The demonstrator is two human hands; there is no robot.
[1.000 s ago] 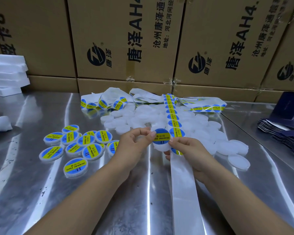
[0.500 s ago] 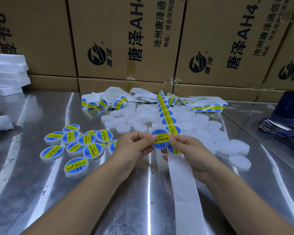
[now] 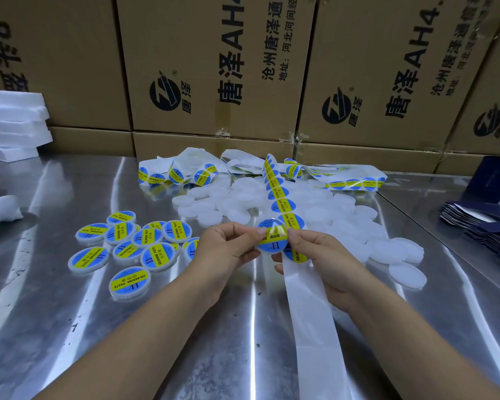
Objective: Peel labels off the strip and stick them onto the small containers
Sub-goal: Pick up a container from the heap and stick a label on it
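Left hand (image 3: 228,249) and right hand (image 3: 324,258) are pinched on opposite edges of the container (image 3: 272,244). The strip (image 3: 309,313) is draped beneath the right hand.

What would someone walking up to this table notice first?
Dead centre, the left hand and right hand pinch a bright blue-and-yellow labelled container. Finished containers cluster on the left of the metal table, a pile of plain white containers lies behind, and a label strip runs over it toward the hands.
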